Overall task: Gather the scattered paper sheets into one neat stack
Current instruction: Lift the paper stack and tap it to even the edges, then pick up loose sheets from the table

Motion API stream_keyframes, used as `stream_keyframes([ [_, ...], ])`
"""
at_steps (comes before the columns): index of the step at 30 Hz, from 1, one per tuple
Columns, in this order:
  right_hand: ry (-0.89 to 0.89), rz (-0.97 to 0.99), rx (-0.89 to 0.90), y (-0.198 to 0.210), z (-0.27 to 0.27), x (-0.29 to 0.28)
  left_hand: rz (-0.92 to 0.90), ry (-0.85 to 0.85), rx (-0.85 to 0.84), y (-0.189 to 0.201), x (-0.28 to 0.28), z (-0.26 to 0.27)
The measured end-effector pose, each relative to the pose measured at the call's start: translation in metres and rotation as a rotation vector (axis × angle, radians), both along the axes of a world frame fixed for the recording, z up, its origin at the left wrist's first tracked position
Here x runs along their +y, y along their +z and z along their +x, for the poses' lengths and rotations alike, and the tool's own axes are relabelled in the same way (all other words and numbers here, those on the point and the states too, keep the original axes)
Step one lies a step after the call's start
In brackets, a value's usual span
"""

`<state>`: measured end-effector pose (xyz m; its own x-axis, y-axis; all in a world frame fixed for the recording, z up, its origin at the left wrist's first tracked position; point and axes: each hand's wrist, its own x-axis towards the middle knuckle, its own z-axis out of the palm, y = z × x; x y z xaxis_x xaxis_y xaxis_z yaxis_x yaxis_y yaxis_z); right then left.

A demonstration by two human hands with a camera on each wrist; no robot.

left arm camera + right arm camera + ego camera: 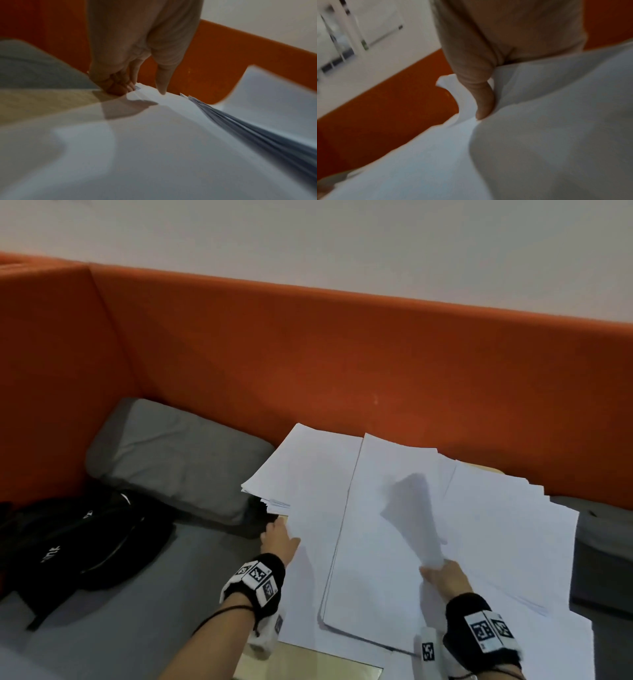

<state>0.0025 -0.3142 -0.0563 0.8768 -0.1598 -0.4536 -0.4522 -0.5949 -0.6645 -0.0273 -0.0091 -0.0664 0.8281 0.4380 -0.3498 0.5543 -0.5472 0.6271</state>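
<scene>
White paper sheets (513,525) lie fanned out and overlapping on a light wooden table (318,662). A thicker stack (370,577) sits in the middle, and more sheets (308,467) jut out at the left. My left hand (279,537) grips the left edge of the sheets; in the left wrist view its fingers (118,86) curl at the paper edge and its thumb (161,86) lies on top. My right hand (442,571) pinches a curled sheet (411,508) that stands up above the stack, with the thumb (485,105) pressed against the paper.
An orange padded backrest (308,354) runs behind the table. A grey cushion (171,453) and a black bag (85,535) lie on the grey seat (120,628) to the left. Another grey seat (603,559) shows at the right edge.
</scene>
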Motion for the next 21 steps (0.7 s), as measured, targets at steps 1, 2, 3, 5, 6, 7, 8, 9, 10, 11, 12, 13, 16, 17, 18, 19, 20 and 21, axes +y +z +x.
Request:
stream_keyframes([
  [1, 0.015, -0.035, 0.027, -0.005, -0.004, 0.002, -0.036, 0.028, -0.009, -0.001, 0.001, 0.002],
  [2, 0.015, -0.044, 0.039, -0.007, -0.006, 0.004, -0.074, 0.054, -0.024, -0.001, 0.003, 0.003],
  [3, 0.012, -0.049, 0.047, -0.007, -0.006, 0.005, -0.11, 0.067, -0.046, -0.001, 0.004, 0.002],
  [5, 0.003, -0.056, 0.062, -0.005, -0.005, 0.005, -0.163, 0.044, -0.09, 0.0, 0.006, -0.001],
  [6, -0.002, -0.058, 0.073, -0.005, -0.005, 0.005, -0.201, 0.023, -0.115, 0.001, 0.005, -0.003],
  [7, -0.001, -0.059, 0.079, -0.005, -0.004, 0.004, -0.254, -0.005, -0.141, 0.002, 0.003, -0.006],
  [8, -0.002, -0.062, 0.084, -0.005, -0.004, 0.005, -0.316, -0.032, -0.159, 0.002, 0.001, -0.009],
  [9, -0.005, -0.06, 0.089, -0.006, -0.004, 0.005, -0.369, -0.058, -0.174, 0.001, -0.001, -0.012],
  [10, -0.008, -0.058, 0.092, -0.006, -0.004, 0.005, -0.394, -0.091, -0.175, 0.003, -0.002, -0.016],
  [11, -0.011, -0.058, 0.092, -0.006, -0.004, 0.006, -0.386, -0.13, -0.177, 0.002, -0.002, -0.018],
  [12, -0.013, -0.055, 0.091, -0.007, -0.003, 0.006, -0.344, -0.175, -0.171, 0.002, -0.002, -0.02],
  [13, -0.018, -0.05, 0.092, -0.007, -0.004, 0.006, -0.311, -0.208, -0.177, 0.003, -0.002, -0.021],
  [16, -0.021, -0.046, 0.086, -0.006, -0.005, 0.006, -0.208, -0.176, -0.256, 0.026, -0.004, -0.016],
  [17, -0.021, -0.045, 0.079, -0.005, -0.005, 0.006, -0.126, -0.158, -0.285, 0.04, -0.004, -0.012],
  [18, -0.019, -0.044, 0.071, -0.005, -0.005, 0.006, -0.038, -0.145, -0.322, 0.056, -0.003, -0.006],
  [19, -0.013, -0.041, 0.065, -0.005, -0.006, 0.006, 0.056, -0.138, -0.393, 0.072, 0.0, -0.001],
  [20, -0.008, -0.035, 0.059, -0.005, -0.007, 0.006, 0.112, -0.104, -0.487, 0.089, 0.004, 0.003],
  [21, -0.005, -0.027, 0.053, -0.005, -0.007, 0.006, 0.115, -0.058, -0.588, 0.106, 0.008, 0.007],
])
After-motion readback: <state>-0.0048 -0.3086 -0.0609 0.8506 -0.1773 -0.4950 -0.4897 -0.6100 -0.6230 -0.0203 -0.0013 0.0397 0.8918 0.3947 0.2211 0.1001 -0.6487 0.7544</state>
